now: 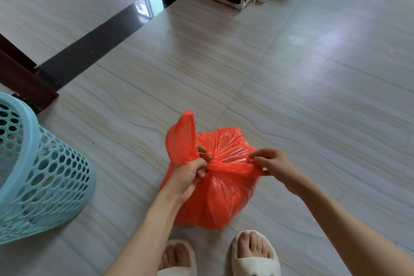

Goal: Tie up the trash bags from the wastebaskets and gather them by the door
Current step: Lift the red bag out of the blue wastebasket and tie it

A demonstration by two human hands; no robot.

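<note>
**Knot on the red bag, half made**

Floor [291, 63] of pale tiles fills the view, with a dark threshold strip [94, 45] running to the far left. At the near left stands a blue perforated wastebasket [42, 177]; I cannot tell what is inside it. In the near middle, just in front of two slippered feet, the red trash bag [212, 197] sits on the floor, well apart from the basket. The left hand [190, 177] is closed around one bag ear, whose loose end stands up. The right hand [273, 163] pinches the other ear and draws it to the right, so a tight twisted band lies between them. The tying step seems in hand. Next move probably calls for crossing the ears again and pulling evenly, without tearing the thin plastic.
</note>
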